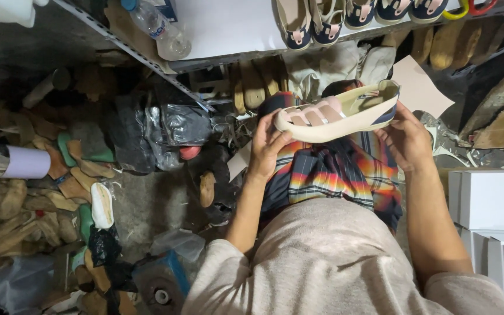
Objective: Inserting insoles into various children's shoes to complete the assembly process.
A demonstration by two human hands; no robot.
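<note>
A cream slip-on shoe (338, 114) with a dark blue heel patch and pale straps across the top is held sideways above my lap. My left hand (265, 146) grips its toe end, thumb on the sole edge. At the heel end my right hand (406, 139) holds the other side. Under the shoe lies a plaid cloth (328, 169) in red, orange and dark blue over my knees.
A shelf (228, 29) ahead carries several finished shoes (313, 20) and a plastic bottle (161, 29). On the floor at left lie many wooden shoe lasts (36, 198), a paper roll (24, 163) and dark bags (147, 134). White boxes (491, 204) stand at right.
</note>
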